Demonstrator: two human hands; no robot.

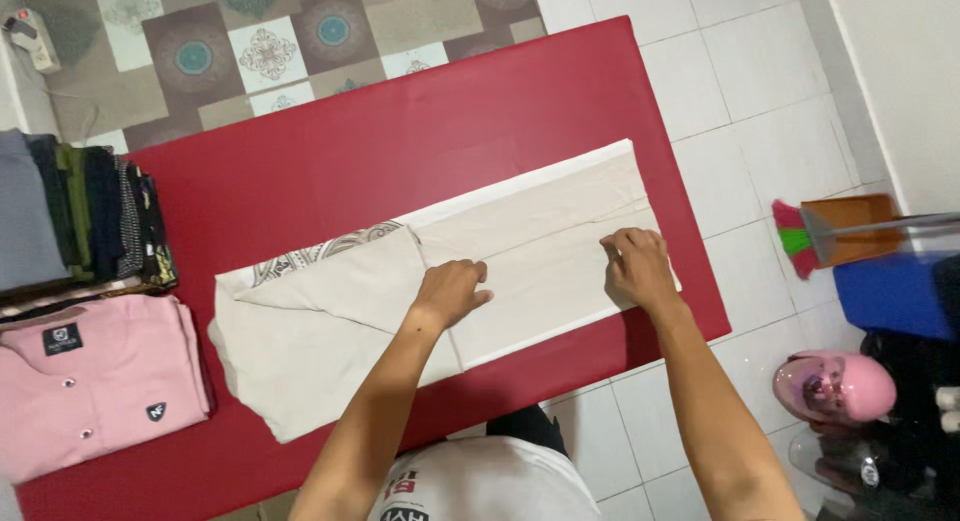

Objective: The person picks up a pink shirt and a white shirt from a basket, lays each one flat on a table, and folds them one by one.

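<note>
A beige garment (520, 241) lies folded into a long strip across the red table (400, 151); a patterned print shows at its left fold. My left hand (452, 289) rests knuckles down on the middle of the cloth, fingers curled and pressing the fabric. My right hand (636, 265) presses flat near the garment's right end, fingers bent on a folded edge. Both forearms reach in from the bottom of the view.
A folded pink shirt (95, 381) lies at the table's left end, with a stack of dark folded clothes (85, 216) behind it. A patterned rug (260, 51) covers the floor beyond. A broom and dustpan (830, 231) and a pink helmet (835, 389) sit on the right.
</note>
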